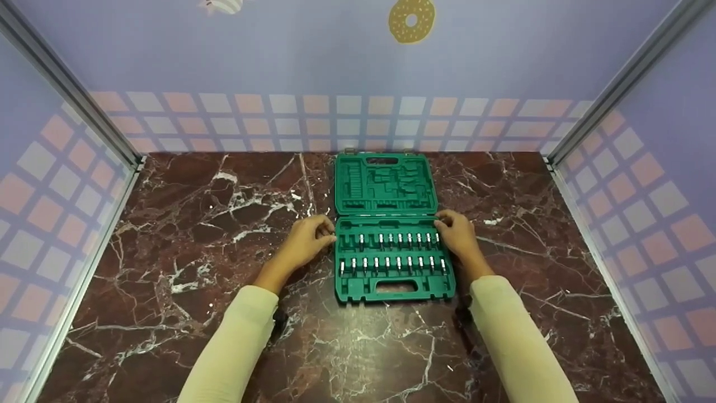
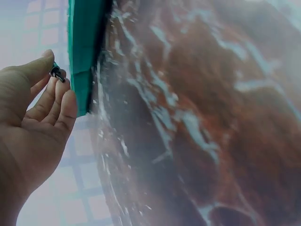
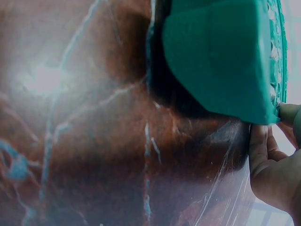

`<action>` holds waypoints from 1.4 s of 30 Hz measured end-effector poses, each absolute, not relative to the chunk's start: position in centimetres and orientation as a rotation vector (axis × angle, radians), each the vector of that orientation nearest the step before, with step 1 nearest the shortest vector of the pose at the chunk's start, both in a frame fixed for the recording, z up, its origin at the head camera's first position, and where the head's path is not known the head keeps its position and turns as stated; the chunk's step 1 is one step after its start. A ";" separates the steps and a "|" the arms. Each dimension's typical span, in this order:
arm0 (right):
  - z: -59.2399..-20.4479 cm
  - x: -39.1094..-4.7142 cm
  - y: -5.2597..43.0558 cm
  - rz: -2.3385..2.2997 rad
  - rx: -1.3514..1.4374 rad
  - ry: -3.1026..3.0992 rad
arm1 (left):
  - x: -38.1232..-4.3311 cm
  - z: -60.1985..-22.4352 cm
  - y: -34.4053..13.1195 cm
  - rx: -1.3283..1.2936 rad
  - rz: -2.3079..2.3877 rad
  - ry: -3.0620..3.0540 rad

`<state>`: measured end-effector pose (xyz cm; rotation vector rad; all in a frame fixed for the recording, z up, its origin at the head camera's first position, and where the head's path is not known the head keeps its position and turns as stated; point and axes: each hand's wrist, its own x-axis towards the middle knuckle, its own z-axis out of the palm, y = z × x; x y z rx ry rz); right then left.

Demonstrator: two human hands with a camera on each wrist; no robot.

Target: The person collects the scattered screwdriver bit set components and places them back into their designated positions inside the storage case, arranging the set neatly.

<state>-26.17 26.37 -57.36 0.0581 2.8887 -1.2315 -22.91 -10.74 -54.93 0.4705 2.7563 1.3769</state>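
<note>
Lying open mid-table [image 1: 196,313]: green tool case [image 1: 391,282], rigid plastic, likely heavy with bits [image 1: 398,262]. Left hand [image 1: 305,240] and right hand [image 1: 458,234] touching its hinge corners, fingers curled; firm grip unclear.

Green tool case [image 1: 391,224] lies open flat on the marble, sockets upright in rows.

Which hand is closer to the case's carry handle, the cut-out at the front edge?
Neither, clearly. The left hand and right hand sit at opposite sides of the green case, near its hinge, about equally far from the handle cut-out.
</note>
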 end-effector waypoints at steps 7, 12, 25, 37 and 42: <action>-57.3 -26.1 26.4 -1.231 0.054 2.865 | -22.8 -53.9 -9.5 0.401 1.463 2.666; -57.4 -26.1 26.5 -1.230 0.064 2.872 | -22.9 -53.3 -8.3 0.377 1.459 2.651; -57.4 -26.2 26.4 -1.226 0.088 2.875 | -23.6 -52.6 -5.1 0.306 1.504 2.548; -57.2 -26.0 26.4 -1.221 0.088 2.858 | -23.9 -52.5 -2.3 0.333 1.336 2.677; -57.1 -26.0 26.3 -1.226 0.092 2.847 | -23.9 -52.6 -1.6 0.332 1.238 2.717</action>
